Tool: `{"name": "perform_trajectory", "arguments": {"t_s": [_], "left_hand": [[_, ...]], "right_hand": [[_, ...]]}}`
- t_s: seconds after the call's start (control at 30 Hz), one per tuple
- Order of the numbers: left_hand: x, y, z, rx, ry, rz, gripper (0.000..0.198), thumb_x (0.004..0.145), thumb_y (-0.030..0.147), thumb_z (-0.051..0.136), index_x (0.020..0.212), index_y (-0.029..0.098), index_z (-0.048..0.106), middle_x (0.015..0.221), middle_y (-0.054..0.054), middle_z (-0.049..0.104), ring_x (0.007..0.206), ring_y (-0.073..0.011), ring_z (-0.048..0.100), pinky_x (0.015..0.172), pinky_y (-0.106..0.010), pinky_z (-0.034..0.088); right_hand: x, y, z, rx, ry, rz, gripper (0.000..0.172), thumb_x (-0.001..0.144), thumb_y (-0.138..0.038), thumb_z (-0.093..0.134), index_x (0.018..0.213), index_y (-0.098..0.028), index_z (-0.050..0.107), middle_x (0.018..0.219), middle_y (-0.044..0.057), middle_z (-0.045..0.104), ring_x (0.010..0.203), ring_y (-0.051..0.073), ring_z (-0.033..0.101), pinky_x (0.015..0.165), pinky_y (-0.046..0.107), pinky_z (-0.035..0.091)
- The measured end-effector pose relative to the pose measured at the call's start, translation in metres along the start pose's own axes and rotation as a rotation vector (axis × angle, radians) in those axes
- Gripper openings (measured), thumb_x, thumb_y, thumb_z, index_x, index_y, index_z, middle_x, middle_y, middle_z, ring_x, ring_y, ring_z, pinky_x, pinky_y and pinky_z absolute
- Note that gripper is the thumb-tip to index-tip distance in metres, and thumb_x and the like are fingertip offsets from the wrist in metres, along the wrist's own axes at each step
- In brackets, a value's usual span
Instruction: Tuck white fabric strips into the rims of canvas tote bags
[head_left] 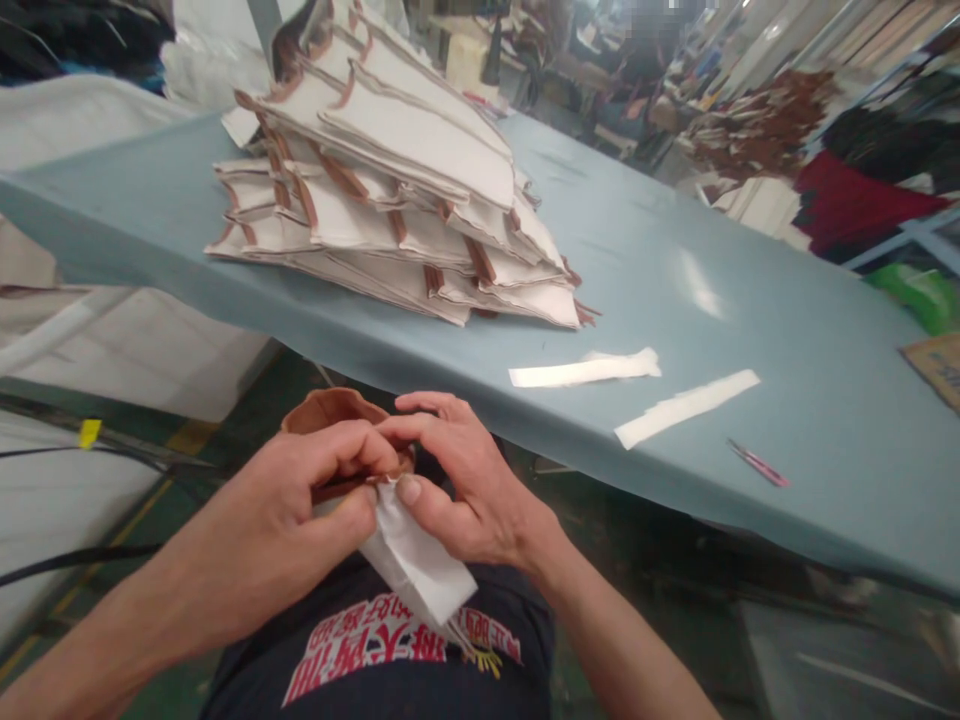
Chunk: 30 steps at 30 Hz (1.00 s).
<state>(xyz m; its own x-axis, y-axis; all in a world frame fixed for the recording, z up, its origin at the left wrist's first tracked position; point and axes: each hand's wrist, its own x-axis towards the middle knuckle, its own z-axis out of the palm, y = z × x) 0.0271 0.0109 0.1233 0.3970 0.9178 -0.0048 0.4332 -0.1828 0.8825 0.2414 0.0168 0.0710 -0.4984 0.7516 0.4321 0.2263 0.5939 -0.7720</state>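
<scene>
In the head view, a brown piece (330, 408) with a white strip (424, 570) hanging from it is held close to my body, below the table's front edge. My left hand (322, 490) pinches the brown piece and the top of the white strip between thumb and fingers. Opposite it, my right hand (457, 480) grips the same spot, its thumb on the white strip and its fingers over the brown piece. The fingertips of both hands nearly touch. Part of the brown piece is hidden behind the fingers.
On the blue-green table (637, 270) lies a tall stack of cream pieces with brown edging (420, 140). Two white strips (585, 370) and a small pink tool (759, 463) lie near the front edge. Piled brown material (780, 120) and red cloth (847, 205) stand at the back right.
</scene>
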Motion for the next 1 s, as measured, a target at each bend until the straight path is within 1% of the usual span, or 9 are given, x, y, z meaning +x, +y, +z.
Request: {"name": "perform_trajectory", "arguments": {"t_s": [0.07, 0.13, 0.27, 0.37, 0.5, 0.7, 0.87, 0.93, 1.0], "left_hand": [[0.004, 0.005, -0.003, -0.002, -0.047, 0.002, 0.021, 0.083, 0.025, 0.058, 0.073, 0.027, 0.076, 0.063, 0.006, 0.073, 0.051, -0.0133, 0.060, 0.048, -0.020, 0.044], [0.005, 0.008, -0.005, -0.004, -0.101, -0.020, 0.021, 0.084, 0.025, 0.058, 0.079, 0.027, 0.079, 0.068, 0.006, 0.079, 0.056, -0.0141, 0.066, 0.052, -0.020, 0.048], [0.004, 0.012, -0.003, 0.035, -0.108, -0.027, 0.020, 0.085, 0.026, 0.057, 0.084, 0.027, 0.077, 0.070, 0.007, 0.082, 0.060, -0.0161, 0.072, 0.055, -0.022, 0.051], [0.004, 0.013, 0.001, 0.074, -0.038, 0.060, 0.016, 0.083, 0.024, 0.058, 0.082, 0.029, 0.073, 0.063, 0.007, 0.078, 0.050, -0.0163, 0.068, 0.046, -0.025, 0.042], [0.002, 0.006, 0.005, 0.164, 0.031, 0.088, 0.012, 0.087, 0.025, 0.059, 0.088, 0.030, 0.070, 0.067, 0.005, 0.080, 0.051, -0.0207, 0.073, 0.045, -0.031, 0.039], [-0.006, -0.004, 0.010, 0.191, 0.083, 0.028, 0.009, 0.091, 0.029, 0.060, 0.091, 0.031, 0.069, 0.074, 0.004, 0.083, 0.061, -0.0222, 0.080, 0.054, -0.031, 0.046], [-0.005, -0.012, 0.005, 0.103, -0.014, -0.068, 0.014, 0.094, 0.034, 0.062, 0.088, 0.029, 0.074, 0.077, 0.005, 0.084, 0.064, -0.0202, 0.080, 0.056, -0.027, 0.052], [-0.005, -0.019, 0.003, 0.096, -0.048, -0.043, 0.016, 0.096, 0.036, 0.064, 0.088, 0.028, 0.076, 0.078, 0.004, 0.084, 0.066, -0.0198, 0.080, 0.058, -0.026, 0.054], [-0.004, -0.025, 0.005, 0.186, 0.006, 0.041, 0.015, 0.094, 0.035, 0.065, 0.085, 0.028, 0.074, 0.073, 0.004, 0.080, 0.061, -0.0191, 0.074, 0.058, -0.027, 0.050]], "right_hand": [[0.003, -0.002, -0.007, -0.104, -0.025, -0.025, 0.024, 0.106, -0.042, 0.063, 0.116, -0.023, 0.073, 0.100, 0.006, 0.079, 0.115, 0.029, 0.072, 0.117, 0.052, 0.052], [0.005, -0.005, -0.013, -0.178, -0.046, -0.031, 0.019, 0.103, -0.040, 0.063, 0.099, -0.024, 0.070, 0.085, 0.002, 0.071, 0.093, 0.024, 0.069, 0.112, 0.050, 0.052], [0.005, -0.010, -0.020, -0.276, -0.126, -0.010, 0.019, 0.102, -0.038, 0.058, 0.088, -0.025, 0.062, 0.075, -0.001, 0.064, 0.073, 0.020, 0.060, 0.088, 0.040, 0.052], [0.005, -0.015, -0.020, -0.284, -0.169, 0.075, 0.015, 0.102, -0.035, 0.056, 0.091, -0.025, 0.061, 0.075, -0.001, 0.067, 0.068, 0.019, 0.058, 0.070, 0.036, 0.041], [0.004, -0.017, -0.013, -0.285, -0.146, 0.153, 0.014, 0.100, -0.030, 0.053, 0.086, -0.026, 0.055, 0.072, -0.002, 0.069, 0.063, 0.016, 0.055, 0.063, 0.034, 0.033], [0.002, -0.014, -0.002, -0.282, -0.088, 0.185, 0.012, 0.097, -0.027, 0.055, 0.085, -0.026, 0.058, 0.074, 0.000, 0.072, 0.067, 0.016, 0.061, 0.065, 0.032, 0.038], [-0.004, -0.011, -0.003, -0.138, -0.062, 0.211, 0.008, 0.096, -0.027, 0.058, 0.089, -0.025, 0.061, 0.075, -0.002, 0.070, 0.064, 0.015, 0.060, 0.064, 0.029, 0.040], [-0.006, -0.010, -0.005, -0.132, -0.072, 0.222, 0.008, 0.097, -0.026, 0.058, 0.089, -0.025, 0.061, 0.075, -0.002, 0.070, 0.064, 0.015, 0.059, 0.064, 0.029, 0.040], [-0.007, -0.009, -0.005, -0.142, -0.095, 0.227, 0.007, 0.098, -0.025, 0.059, 0.091, -0.025, 0.062, 0.077, -0.001, 0.072, 0.066, 0.016, 0.060, 0.065, 0.029, 0.041]]}}
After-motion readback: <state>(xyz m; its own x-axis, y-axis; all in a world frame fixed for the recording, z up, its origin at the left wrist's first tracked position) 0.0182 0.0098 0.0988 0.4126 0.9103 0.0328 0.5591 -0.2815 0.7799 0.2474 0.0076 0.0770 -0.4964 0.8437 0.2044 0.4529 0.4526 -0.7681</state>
